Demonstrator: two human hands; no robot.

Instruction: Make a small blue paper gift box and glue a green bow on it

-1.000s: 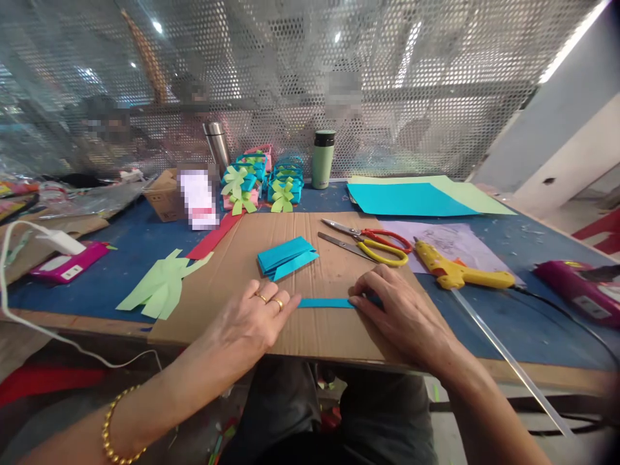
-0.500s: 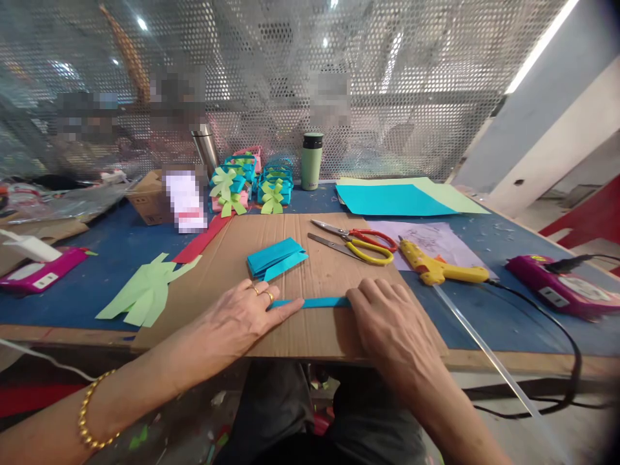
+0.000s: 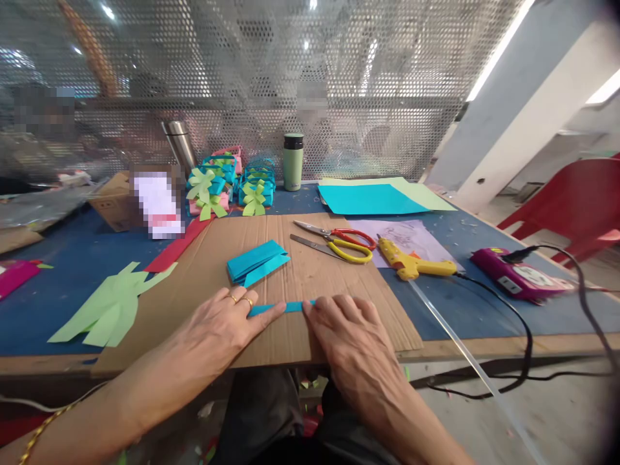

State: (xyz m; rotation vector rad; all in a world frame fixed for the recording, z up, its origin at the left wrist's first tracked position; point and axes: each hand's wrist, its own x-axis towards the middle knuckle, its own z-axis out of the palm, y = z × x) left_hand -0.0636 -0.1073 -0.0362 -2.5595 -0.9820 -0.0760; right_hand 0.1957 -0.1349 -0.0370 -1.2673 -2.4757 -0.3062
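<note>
A narrow blue paper strip point(image 3: 293, 307) lies flat across the cardboard sheet point(image 3: 194, 271) near its front edge. My left hand point(image 3: 220, 323), with rings on it, presses the strip's left part, its thumb stretched along the paper and its fingers bent. On the right, my right hand point(image 3: 349, 326) holds the strip down under closed, bent fingers that hide its right end. Just beyond my left hand rests a stack of folded blue paper point(image 3: 259, 260). Scissors point(image 3: 334, 242) with red and yellow handles lie spread apart farther back.
A yellow glue gun point(image 3: 411, 261) with a clear glue stick and black cord lies right, by a magenta power strip point(image 3: 518, 274). Light green paper cutouts point(image 3: 106, 307) lie left. Behind stand small paper baskets point(image 3: 256, 194), a green tumbler point(image 3: 293, 165) and a cardboard box point(image 3: 110, 201).
My right hand has slid left along the strip, closer to my left thumb. My left hand stays on the strip. The view has turned somewhat to the right.
</note>
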